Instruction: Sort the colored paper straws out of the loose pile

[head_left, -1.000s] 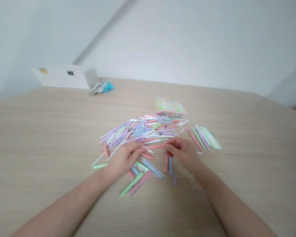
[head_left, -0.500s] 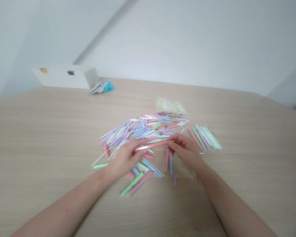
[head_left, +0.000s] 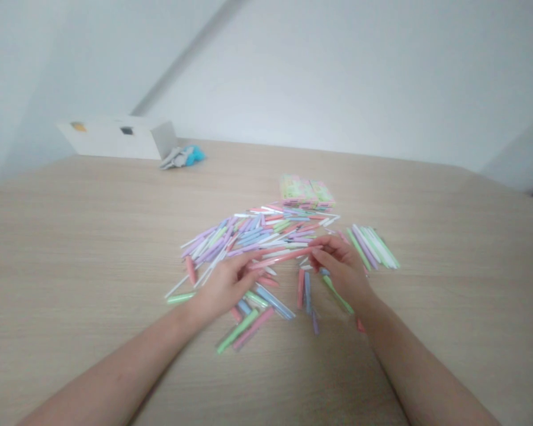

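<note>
A long pink stick (head_left: pixel 284 257) is held level between my two hands, above a pile of coloured sticks (head_left: pixel 253 231). Its left end is in the closed fingers of my left hand (head_left: pixel 228 280). The fingers of my right hand (head_left: pixel 337 263) pinch its right end. Below my hands lie loose sticks, among them a green stick (head_left: pixel 238 331) and a pink stick (head_left: pixel 254 328). A row of green, purple and white sticks (head_left: pixel 373 247) lies right of my right hand. The picture is slightly blurred.
Behind the pile stands a stack of green and pink packs (head_left: pixel 306 192). A white box (head_left: pixel 115 139) is at the back left of the wooden table (head_left: pixel 93 236), with a crumpled grey and blue item (head_left: pixel 183 157) beside it. A pale wall rises behind.
My right hand has shifted slightly right and up with its end of the pink stick. More of a green stick below that hand now shows. My left hand has barely moved.
</note>
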The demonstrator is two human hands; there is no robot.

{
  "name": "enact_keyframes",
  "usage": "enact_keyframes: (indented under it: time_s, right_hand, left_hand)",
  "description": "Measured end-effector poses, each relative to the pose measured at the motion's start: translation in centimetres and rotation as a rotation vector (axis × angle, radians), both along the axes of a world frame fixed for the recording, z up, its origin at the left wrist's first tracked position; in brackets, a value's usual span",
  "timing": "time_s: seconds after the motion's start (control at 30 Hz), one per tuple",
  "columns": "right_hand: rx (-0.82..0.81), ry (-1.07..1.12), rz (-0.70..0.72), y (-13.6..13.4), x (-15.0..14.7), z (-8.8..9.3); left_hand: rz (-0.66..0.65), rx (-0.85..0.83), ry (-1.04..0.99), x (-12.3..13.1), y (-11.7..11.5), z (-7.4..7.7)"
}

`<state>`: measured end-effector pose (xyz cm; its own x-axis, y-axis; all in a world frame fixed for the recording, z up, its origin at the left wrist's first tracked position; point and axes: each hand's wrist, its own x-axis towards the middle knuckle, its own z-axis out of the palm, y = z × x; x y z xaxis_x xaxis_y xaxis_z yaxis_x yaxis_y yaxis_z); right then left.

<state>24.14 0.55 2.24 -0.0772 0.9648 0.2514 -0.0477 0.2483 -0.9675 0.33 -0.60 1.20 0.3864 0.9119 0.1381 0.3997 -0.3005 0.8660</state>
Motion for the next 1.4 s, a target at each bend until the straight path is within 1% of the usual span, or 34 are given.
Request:
enact_keyframes:
  time_s: [0.17,0.33,0.47,0.6,0.77,0.9,1.07,1.13,1.23,1.4]
  right_hand:
    - [0.003,0.003,-0.002,0.1,0.1,-0.1]
    - [0.011,-0.032,0.013,0.0,0.0,0.0]
    - [0.021,-0.087,-0.010,-0.1,-0.1,0.1]
    - [0.003,-0.115,-0.025,-0.3,-0.2,0.4]
    - [-0.005,-0.107,-0.027,-0.3,-0.4,0.4]
    - [0.016,-0.098,-0.029,-0.4,-0.5,0.2]
    - [0.056,-0.133,-0.032,-0.5,-0.5,0.0]
    - [0.063,-0.139,-0.030,-0.5,-0.6,-0.1]
    - [0.061,-0.145,-0.023,-0.4,-0.6,-0.2]
    - [0.042,-0.163,-0.012,-0.4,-0.6,-0.4]
  left_hand:
    - [-0.071,-0.044,-0.130,-0.1,0.2,0.1]
    - [-0.077,-0.042,-0.134,-0.2,0.3,0.0]
    - [-0.047,-0.010,-0.125,-0.2,0.3,-0.1]
    - [-0.004,0.059,-0.090,-0.4,0.4,-0.1]
    - [0.062,0.141,-0.042,-0.7,0.9,-0.8]
    - [0.082,0.094,-0.081,-0.7,1.0,-1.2]
    - [0.062,-0.040,-0.148,-0.3,0.6,-0.3]
    - [0.079,-0.067,-0.151,-0.1,0.5,0.0]
    - [0.091,-0.048,-0.120,-0.2,0.6,-0.1]
    - [0.095,0.051,-0.070,-0.7,1.1,-1.1]
